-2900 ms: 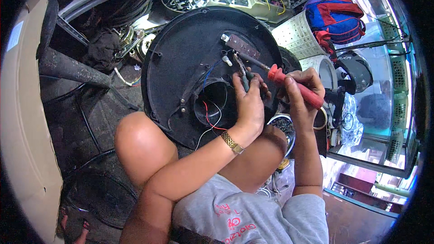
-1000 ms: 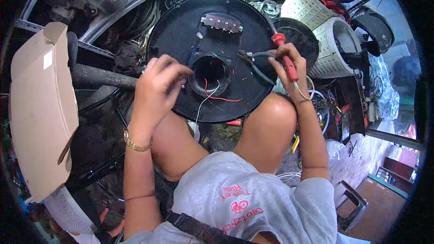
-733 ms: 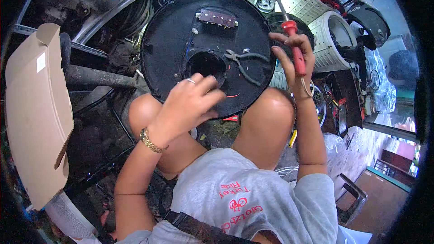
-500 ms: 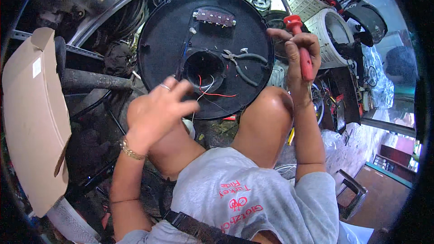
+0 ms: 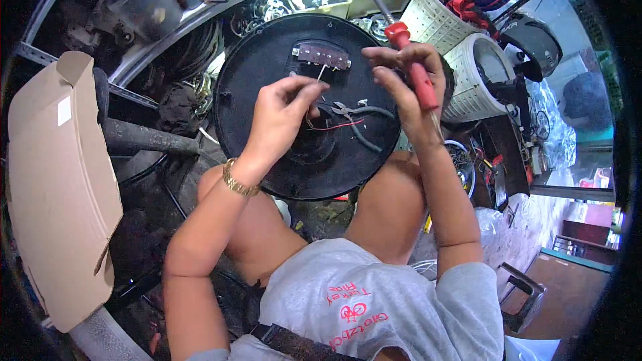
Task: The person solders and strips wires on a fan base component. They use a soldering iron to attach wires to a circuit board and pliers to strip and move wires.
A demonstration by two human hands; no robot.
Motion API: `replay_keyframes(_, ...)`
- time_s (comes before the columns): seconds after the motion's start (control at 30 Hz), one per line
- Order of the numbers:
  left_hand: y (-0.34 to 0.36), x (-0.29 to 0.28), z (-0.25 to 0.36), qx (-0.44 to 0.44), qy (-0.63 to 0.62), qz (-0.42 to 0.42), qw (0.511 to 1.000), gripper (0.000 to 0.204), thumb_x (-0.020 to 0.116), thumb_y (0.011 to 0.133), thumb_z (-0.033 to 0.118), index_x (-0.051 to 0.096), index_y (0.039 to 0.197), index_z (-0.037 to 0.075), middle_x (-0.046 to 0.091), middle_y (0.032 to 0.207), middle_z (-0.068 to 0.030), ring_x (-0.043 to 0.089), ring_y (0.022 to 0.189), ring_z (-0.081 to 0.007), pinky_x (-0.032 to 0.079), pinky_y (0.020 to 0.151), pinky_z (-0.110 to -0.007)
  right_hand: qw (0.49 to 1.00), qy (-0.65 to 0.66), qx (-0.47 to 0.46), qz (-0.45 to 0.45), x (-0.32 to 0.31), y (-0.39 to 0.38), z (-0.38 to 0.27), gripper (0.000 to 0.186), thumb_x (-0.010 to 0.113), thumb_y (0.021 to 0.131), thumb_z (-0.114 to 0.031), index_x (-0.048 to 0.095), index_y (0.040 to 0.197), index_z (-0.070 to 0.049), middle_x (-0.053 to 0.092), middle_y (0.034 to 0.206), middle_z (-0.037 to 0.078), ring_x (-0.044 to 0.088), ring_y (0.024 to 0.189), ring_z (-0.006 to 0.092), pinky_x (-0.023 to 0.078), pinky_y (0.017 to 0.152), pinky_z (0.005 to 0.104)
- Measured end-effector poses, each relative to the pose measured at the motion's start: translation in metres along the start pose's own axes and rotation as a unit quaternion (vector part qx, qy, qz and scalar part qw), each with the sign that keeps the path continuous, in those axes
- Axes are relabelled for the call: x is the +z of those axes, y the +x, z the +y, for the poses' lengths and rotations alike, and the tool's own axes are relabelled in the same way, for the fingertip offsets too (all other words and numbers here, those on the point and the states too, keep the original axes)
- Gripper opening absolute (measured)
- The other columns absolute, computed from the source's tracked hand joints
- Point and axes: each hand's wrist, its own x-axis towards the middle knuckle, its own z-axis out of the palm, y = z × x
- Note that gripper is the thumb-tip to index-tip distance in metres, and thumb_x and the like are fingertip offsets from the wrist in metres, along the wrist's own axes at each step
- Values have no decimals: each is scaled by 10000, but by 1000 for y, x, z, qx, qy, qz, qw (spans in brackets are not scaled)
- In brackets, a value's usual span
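Observation:
My left hand [image 5: 286, 108] pinches a thin white wire [image 5: 322, 72] between thumb and fingers. The wire's end reaches the lower edge of a brown terminal strip [image 5: 322, 55], which has metal tabs along it. That strip is fixed to a round black panel [image 5: 251, 67] resting by my knees. A soldering iron [image 5: 420, 84] with a red handle lies across my right hand [image 5: 413, 79], its metal shaft pointing up and away. Grey-handled cutting pliers [image 5: 363, 135] lie on the panel, and a red wire [image 5: 336, 125] trails near them. My left hand partly covers the panel's round opening.
A bent cardboard sheet [image 5: 60, 194] stands at the left beside a dark metal tube [image 5: 150, 136]. White perforated baskets [image 5: 461, 83] and a black helmet [image 5: 535, 39] are at the right. Bins of parts [image 5: 321, 5] line the back.
My left hand has moved forward and right, and now holds the white wire up at the terminal strip. My right hand has shifted left with the soldering iron. The panel sits lower in view.

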Motion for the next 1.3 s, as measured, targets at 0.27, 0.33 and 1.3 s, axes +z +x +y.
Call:
replay_keyframes(0.27,13,-6,-5,10,29,-4,1000,169,613,888,132,705,922,-5,610,681,7,500,589,-44,415,541,-216,989,-57,-64,-118,11,22,18,353,700,753,50,449,975,-63,643,1061,161,612,1028,198,459,894,314)
replay_keyframes(0.33,13,-8,-5,19,39,-4,999,166,618,884,131,705,933,-1,609,687,12,500,598,-42,412,548,-214,991,-55,-54,-107,15,24,19,320,704,750,46,470,946,-50,653,963,127,623,1013,192,468,886,325)
replay_keyframes(1.3,10,27,23,-76,-231,161,956,149,553,919,195,516,950,53,556,705,10,502,524,-38,399,407,-168,999,17,-31,19,51,0,18,443,728,738,40,408,1028,-59,623,996,137,624,941,209,481,849,324)
